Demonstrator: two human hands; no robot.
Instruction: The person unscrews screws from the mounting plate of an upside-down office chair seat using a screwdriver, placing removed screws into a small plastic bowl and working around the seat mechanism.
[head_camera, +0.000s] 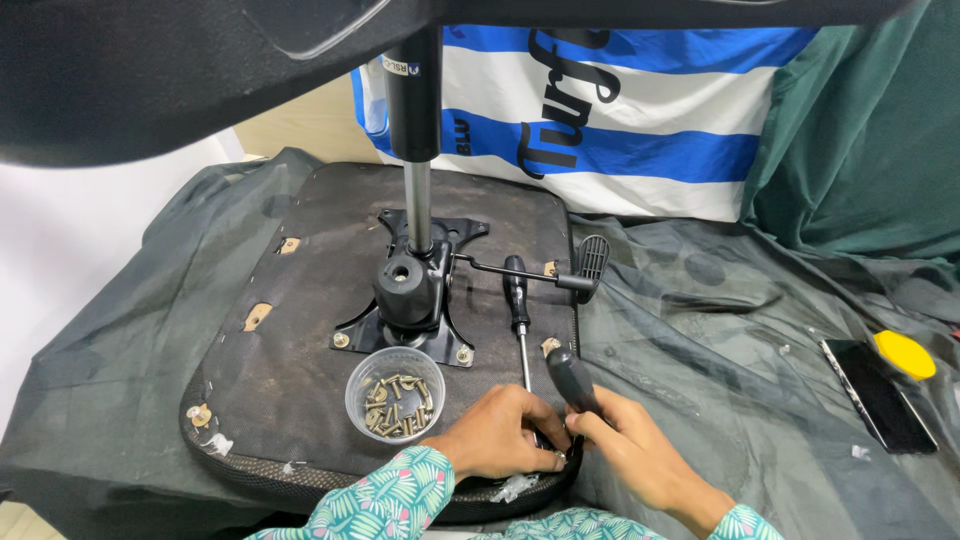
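My right hand (640, 455) grips a screwdriver (572, 380) by its stiff, light black handle, low centre of the frame. My left hand's (500, 432) fingers pinch closed near its tip on the heavy, rigid seat base (300, 330).

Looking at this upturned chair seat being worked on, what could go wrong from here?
The right hand drives a screwdriver at the seat's near edge, with the left hand's fingers right beside its tip; a slip might jab them. The open cup of screws sits close to the left forearm and could be knocked over. A second screwdriver lies loose and might roll off.
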